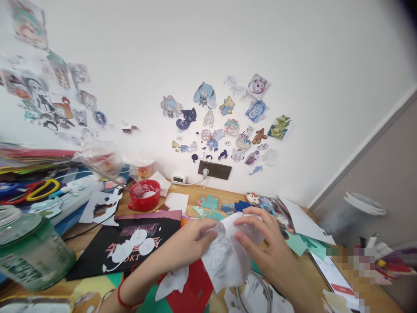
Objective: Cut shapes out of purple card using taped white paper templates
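The thin white paper sheet (228,265) bears a grey line drawing. The flat red paper piece (195,287) is plain red, edged by deep green paper (151,305). The flat black rectangular folder (91,256) carries a pinkish-purple top band, purple "MIDNIGHT" lettering and reddish-orange characters; on it, white paper cutouts (130,251). The round glossy pot (145,202): solid red. The wide clear-and-green jar (39,256): green with white lettering. Scissor handles: one yellow pair (42,191), one red pair (22,199). Small paper scraps (209,201): teal. The flat wall (146,43) is plain white, dotted with multicoloured cartoon cutouts (204,95), including a navy cat (186,120) and a brown bear (259,136).
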### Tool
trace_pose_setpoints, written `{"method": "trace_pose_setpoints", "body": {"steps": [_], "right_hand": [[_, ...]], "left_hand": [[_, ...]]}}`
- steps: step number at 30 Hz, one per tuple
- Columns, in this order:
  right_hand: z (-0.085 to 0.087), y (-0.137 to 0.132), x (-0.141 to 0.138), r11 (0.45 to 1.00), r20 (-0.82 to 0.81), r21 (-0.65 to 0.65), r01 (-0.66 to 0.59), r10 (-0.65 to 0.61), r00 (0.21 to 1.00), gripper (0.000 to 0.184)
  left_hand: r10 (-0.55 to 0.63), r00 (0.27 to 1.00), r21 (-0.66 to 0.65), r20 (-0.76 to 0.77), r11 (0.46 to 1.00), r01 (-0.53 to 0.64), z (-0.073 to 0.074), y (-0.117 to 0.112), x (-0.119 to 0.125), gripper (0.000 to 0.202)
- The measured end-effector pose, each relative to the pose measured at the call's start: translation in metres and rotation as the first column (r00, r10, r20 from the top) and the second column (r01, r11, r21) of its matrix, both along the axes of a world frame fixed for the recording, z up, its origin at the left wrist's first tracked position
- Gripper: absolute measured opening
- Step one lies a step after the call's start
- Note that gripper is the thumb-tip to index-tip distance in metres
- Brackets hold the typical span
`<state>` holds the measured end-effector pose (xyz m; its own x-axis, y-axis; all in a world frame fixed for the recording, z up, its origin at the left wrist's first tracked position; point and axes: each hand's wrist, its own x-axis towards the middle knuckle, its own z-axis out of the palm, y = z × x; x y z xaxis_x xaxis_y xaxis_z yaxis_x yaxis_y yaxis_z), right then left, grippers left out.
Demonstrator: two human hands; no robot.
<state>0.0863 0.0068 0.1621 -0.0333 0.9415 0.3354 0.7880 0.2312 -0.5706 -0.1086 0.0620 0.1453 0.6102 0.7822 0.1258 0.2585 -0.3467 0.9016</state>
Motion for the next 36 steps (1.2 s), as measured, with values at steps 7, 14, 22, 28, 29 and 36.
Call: {"method": "trace_pose_setpoints", "body": {"steps": [7,14,22,28,29,36], "right_hand": [[-0.007,0.017,0.013,0.965,-0.131,-0.236,0.114,-0.148,0.980,0.033],[-0.009,0.018,0.018,0.930,-0.028,-0.368,-0.011,0.001,1.000,0.036],[-0.010,0.014,0.018,0.916,-0.071,-0.364,-0.166,0.151,0.986,0.052],[-0.008,0.021,0.011,0.944,-0.216,-0.298,-0.140,0.076,0.973,0.033],[-0.009,0.022,0.011,0.948,-0.232,-0.309,-0.076,0.002,0.973,0.040],[-0.006,0.021,0.012,0.935,-0.297,-0.354,0.013,-0.125,0.947,0.050]], "left_hand": [[-0.033,0.999,-0.200,0.011,0.979,0.034,-0.006,0.014,-0.005,0.023],[0.153,0.970,-0.224,0.190,0.968,-0.109,-0.013,0.026,-0.007,0.026],[0.201,0.950,-0.196,0.237,0.968,-0.156,-0.010,0.032,-0.013,0.021],[0.184,0.956,-0.190,0.230,0.971,-0.141,-0.008,0.031,-0.014,0.018],[0.181,0.956,-0.185,0.232,0.973,-0.139,-0.008,0.031,-0.014,0.018],[0.177,0.950,-0.154,0.258,0.978,-0.140,-0.011,0.033,-0.013,0.019]]}}
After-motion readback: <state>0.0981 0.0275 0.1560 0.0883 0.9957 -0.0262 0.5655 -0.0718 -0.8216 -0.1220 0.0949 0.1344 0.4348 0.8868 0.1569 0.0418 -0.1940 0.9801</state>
